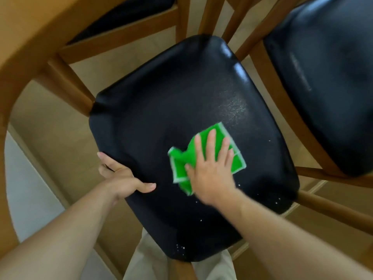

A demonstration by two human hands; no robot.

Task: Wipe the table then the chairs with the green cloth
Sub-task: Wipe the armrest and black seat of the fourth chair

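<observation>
Two bare arms are reaching down, the left hand gripping the black seat's edge while the right hand is pressing flat on the green cloth, and white crumbs near that hand are waiting, so the chairs look unfinished.

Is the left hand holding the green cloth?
No, the right hand presses the green cloth flat on the seat; the left hand grips the seat's edge.
</observation>
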